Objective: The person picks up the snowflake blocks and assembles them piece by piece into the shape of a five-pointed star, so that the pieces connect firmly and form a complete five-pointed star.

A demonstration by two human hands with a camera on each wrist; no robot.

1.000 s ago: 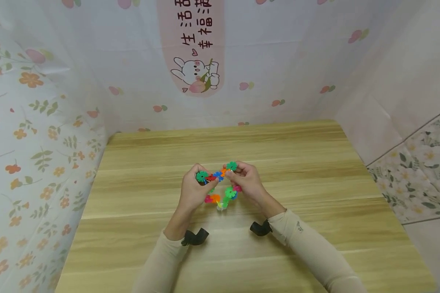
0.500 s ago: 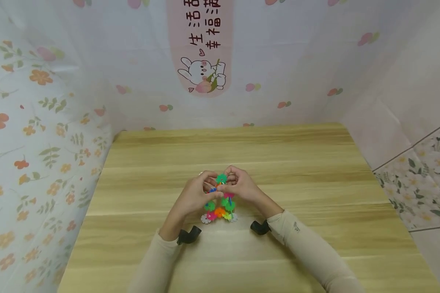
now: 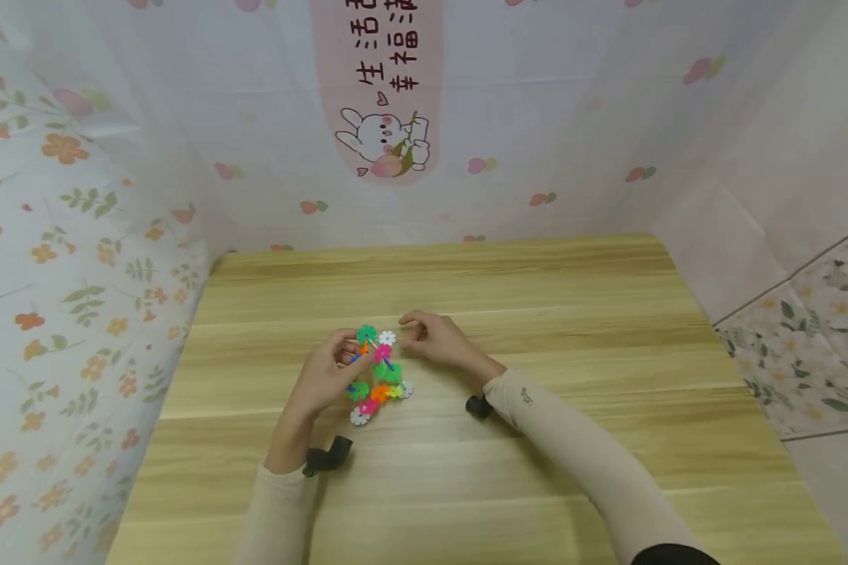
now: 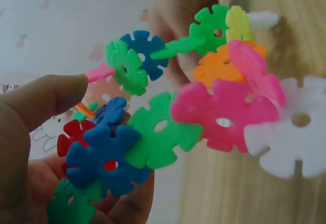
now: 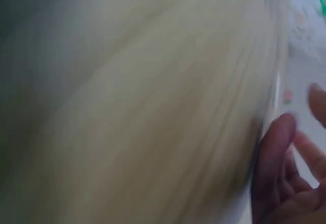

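Observation:
My left hand (image 3: pixel 319 378) grips a ring-like chain of interlocked plastic snowflake discs (image 3: pixel 389 372), coloured green, blue, red, pink, orange, yellow and white. In the left wrist view, the thumb (image 4: pixel 46 99) presses near a pink disc at the upper side, while the curled fingers lie behind a blue disc (image 4: pixel 108 164) and a red one. A white disc (image 4: pixel 293 127) hangs at the near end, beside a pink disc (image 4: pixel 224 114). To the right of the chain, my right hand (image 3: pixel 440 342) is apart from it, thumb and fingers spread, holding nothing visible. The right wrist view is blurred.
A wooden tabletop (image 3: pixel 537 314) lies beneath both hands. A printed cloth with a rabbit drawing (image 3: pixel 389 145) hangs behind it, and floral cloth (image 3: pixel 92 314) stands at the left. Black curved pieces (image 3: pixel 328 455) sit at the wrists.
Both hands were together on the chain of discs. The left hand has since carried it leftward, and the right hand has let go and stands apart from it.

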